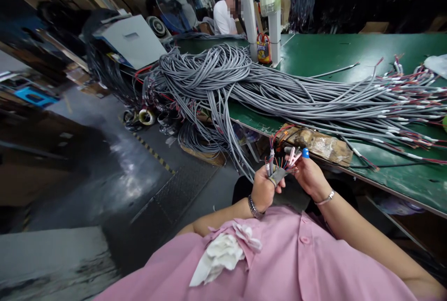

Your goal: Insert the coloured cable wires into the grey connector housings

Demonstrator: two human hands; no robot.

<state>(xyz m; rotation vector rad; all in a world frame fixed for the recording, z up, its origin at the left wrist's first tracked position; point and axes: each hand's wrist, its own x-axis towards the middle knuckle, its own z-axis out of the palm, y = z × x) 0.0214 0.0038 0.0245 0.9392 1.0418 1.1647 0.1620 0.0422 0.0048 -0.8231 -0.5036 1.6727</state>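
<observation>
Left grip (263, 189) closes around gray cable (278, 176); right grip (310, 175) perhaps holds wires (292, 169).

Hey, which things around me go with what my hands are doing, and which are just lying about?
Likely part of the job:
cable ends with coloured wires, in the left hand
grey cables piled on the green bench
blue fingertip cap, right hand

Apparently just lying about:
red-and-yellow packet
fan
pale box
</observation>
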